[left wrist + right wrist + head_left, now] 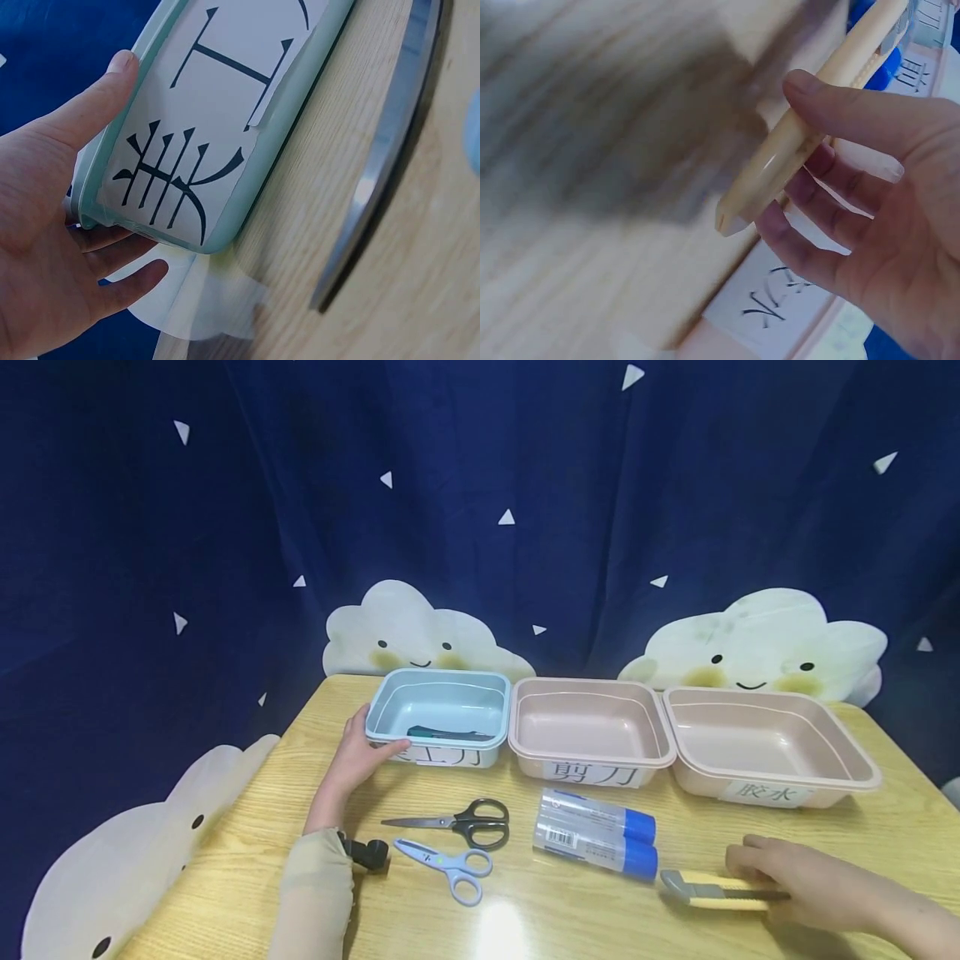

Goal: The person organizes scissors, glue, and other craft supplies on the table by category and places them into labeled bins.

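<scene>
At the light blue bin, my left hand grips the left front corner. Its thumb lies along the front rim and its fingers go round the side, as the left wrist view also shows. Inside that bin lies a dark green utility knife. My right hand pinches a yellow utility knife between thumb and fingers, low over the right of the table. The grey end of this knife points left; its yellow end shows in the right wrist view.
Two pink bins, a middle one and a right one, stand beside the blue bin. Before them lie black-handled scissors, light blue scissors and two clear glue tubes with blue caps. A dark curtain hangs behind.
</scene>
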Demonstrator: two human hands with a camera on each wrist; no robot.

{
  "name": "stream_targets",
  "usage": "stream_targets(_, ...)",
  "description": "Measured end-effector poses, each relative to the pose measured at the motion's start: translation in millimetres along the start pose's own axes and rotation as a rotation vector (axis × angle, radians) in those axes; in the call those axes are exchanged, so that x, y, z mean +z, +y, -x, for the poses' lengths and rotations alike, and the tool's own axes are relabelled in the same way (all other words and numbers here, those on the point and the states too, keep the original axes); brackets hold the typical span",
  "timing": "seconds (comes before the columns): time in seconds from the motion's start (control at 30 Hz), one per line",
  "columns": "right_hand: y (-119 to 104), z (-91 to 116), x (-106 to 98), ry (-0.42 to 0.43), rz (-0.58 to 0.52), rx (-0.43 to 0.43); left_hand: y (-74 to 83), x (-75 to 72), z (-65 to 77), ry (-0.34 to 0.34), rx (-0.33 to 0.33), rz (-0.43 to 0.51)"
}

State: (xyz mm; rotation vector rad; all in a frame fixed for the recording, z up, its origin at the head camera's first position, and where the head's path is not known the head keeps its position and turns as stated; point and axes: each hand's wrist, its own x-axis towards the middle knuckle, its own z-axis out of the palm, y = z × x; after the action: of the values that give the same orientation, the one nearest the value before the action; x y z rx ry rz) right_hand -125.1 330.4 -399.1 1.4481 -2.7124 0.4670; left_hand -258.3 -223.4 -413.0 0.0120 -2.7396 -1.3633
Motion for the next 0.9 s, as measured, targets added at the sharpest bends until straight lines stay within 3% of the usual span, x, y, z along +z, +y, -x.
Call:
stream_targets(0.17,-4.4,-14.2,-8.1,0.077,0.079,-0.013,0.3,0.5,-0.1,-0.004,0.001,0.005)
stream_targets(0.47,-9.0,-49.3,-28.5,0.141,0.216,-0.015,-0.1,0.6,0.2,-0.001,0.002,0.007)
stream_targets(0.9,-19.7,-94.6,-40.0,0.237,0.281,0.005,1.3,-0.6,-0.3,-0.001,0.005,0.015)
